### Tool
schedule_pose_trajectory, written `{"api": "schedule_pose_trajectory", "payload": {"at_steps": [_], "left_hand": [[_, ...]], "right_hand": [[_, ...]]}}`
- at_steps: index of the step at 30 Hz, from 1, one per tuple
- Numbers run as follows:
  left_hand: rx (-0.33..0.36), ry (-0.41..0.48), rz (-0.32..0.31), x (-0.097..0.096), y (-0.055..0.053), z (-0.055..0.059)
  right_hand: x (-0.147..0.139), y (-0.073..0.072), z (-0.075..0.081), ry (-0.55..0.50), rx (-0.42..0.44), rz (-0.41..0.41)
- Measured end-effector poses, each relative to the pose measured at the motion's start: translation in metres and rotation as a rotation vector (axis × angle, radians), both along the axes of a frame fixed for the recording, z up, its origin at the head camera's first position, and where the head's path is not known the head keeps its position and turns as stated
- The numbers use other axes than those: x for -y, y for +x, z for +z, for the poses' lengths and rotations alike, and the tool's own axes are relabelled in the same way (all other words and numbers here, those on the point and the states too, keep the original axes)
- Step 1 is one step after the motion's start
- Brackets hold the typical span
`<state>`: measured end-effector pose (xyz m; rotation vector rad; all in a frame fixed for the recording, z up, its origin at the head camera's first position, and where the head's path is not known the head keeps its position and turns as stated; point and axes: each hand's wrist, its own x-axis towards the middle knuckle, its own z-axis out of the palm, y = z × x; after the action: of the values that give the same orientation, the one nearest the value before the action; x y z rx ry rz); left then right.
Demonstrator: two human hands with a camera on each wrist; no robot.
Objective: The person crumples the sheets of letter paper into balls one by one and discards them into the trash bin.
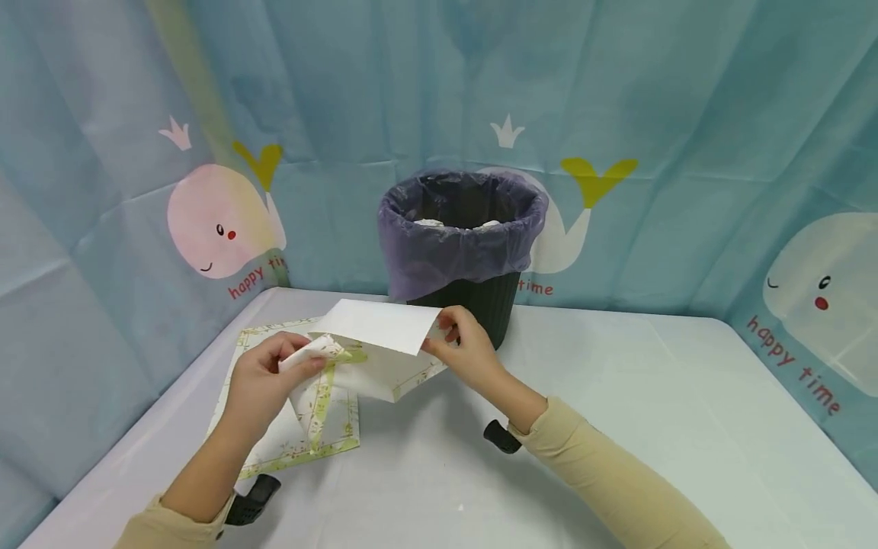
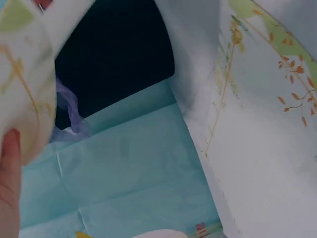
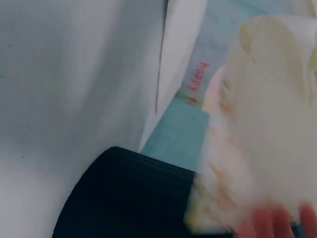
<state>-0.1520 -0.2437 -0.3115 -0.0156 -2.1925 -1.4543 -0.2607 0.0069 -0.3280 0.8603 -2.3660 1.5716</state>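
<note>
In the head view, a white paper sheet [image 1: 384,324] with a floral, green-edged border is held up over the table between both hands. My left hand [image 1: 257,385] pinches its rolled-over left end between thumb and fingers. At the opposite end, my right hand [image 1: 469,354] grips the sheet by its edge, part of which folds over toward me. Bent paper [image 2: 29,89] curves past a left fingertip in the left wrist view; in the right wrist view, blurred paper [image 3: 267,124] rises above the right fingertips. Beneath the left hand, more bordered paper [image 1: 274,454] lies flat on the table.
Behind the hands stands a dark bin [image 1: 504,301] lined with a purple bag [image 1: 456,255], with white pieces [image 1: 430,223] showing inside. A white-covered table [image 1: 652,442] reaches back to a blue printed curtain [image 1: 686,152]. Each wrist wears a black device [image 1: 254,499].
</note>
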Motion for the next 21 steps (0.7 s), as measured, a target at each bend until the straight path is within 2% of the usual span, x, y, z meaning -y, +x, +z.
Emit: {"api": "schedule_pose_trajectory", "payload": {"at_steps": [2, 4, 6, 7, 9, 10, 13, 14, 16, 18, 20, 21], "left_hand": [[-0.034, -0.008, -0.060, -0.001, -0.003, 0.001], [-0.063, -0.001, -0.115, -0.003, -0.006, 0.003], [-0.063, 0.022, -0.165, -0.009, -0.010, 0.005], [-0.047, 0.028, -0.179, -0.012, -0.011, 0.005], [-0.014, 0.022, -0.187, -0.018, -0.014, 0.007], [-0.002, 0.011, -0.183, -0.022, -0.015, 0.007], [0.030, 0.014, -0.171, -0.032, -0.020, 0.008], [0.036, 0.033, -0.188, -0.036, -0.021, 0.008], [0.039, 0.064, -0.259, -0.042, -0.024, 0.007], [0.026, 0.088, -0.374, -0.047, -0.027, 0.005], [-0.004, 0.096, -0.491, -0.053, -0.031, 0.002], [-0.025, 0.103, -0.543, -0.057, -0.033, 0.001]], "right_hand": [[-0.006, 0.001, 0.001, -0.048, -0.151, -0.090], [-0.011, 0.002, 0.002, -0.099, -0.260, -0.116], [-0.017, 0.003, 0.002, -0.113, -0.315, -0.067], [-0.019, 0.004, 0.002, -0.121, -0.311, -0.013], [-0.024, 0.006, 0.003, -0.136, -0.231, 0.100], [-0.027, 0.007, 0.004, -0.137, -0.181, 0.128], [-0.035, 0.008, 0.005, -0.165, 0.020, 0.130], [-0.038, 0.008, 0.006, -0.178, 0.088, 0.111], [-0.043, 0.007, 0.006, -0.206, 0.181, 0.084], [-0.047, 0.004, 0.006, -0.241, 0.269, 0.118], [-0.053, -0.043, -0.041, -0.230, 0.205, 0.165], [-0.049, -0.046, -0.038, -0.268, 0.358, 0.283]]}}
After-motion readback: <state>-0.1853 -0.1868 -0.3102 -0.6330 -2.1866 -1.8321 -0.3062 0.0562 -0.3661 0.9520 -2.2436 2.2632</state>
